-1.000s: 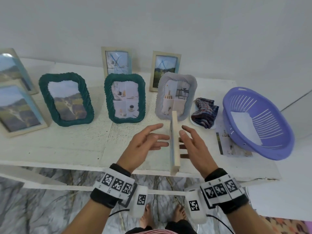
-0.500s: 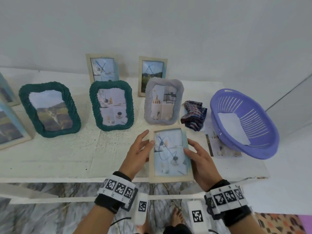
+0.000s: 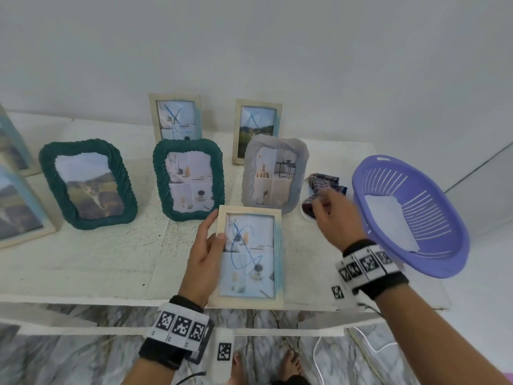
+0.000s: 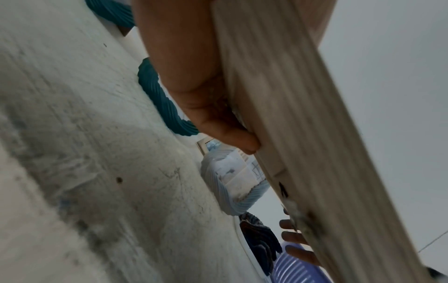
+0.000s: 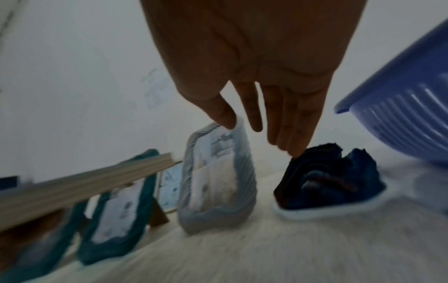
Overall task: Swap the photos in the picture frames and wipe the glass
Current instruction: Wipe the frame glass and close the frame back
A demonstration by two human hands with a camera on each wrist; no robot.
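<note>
My left hand [image 3: 212, 240] grips a pale wooden picture frame [image 3: 249, 257] by its left edge, thumb on the front and fingers [image 4: 218, 118] underneath. The frame [image 4: 303, 134] is held face up over the table's front edge, and blue scribbles mark its glass. My right hand [image 3: 330, 215] is off the frame and reaches to the right. Its fingers [image 5: 290, 134] are straight, and their tips touch a dark plaid cloth [image 5: 327, 178] lying on a small white dish [image 5: 315, 214]. The head view shows that cloth [image 3: 324, 180] partly behind the hand.
Two green frames [image 3: 88, 184] [image 3: 188, 179] and a grey frame [image 3: 274, 170] stand mid-table. Two wooden frames [image 3: 176, 118] [image 3: 258, 129] lean on the wall; more [image 3: 16, 207] are at the left. A purple basket [image 3: 410, 215] holding paper sits at the right.
The wooden frame turned from edge-on to face up. My right hand let go of it and moved right to the cloth. My left hand now holds the frame alone.
</note>
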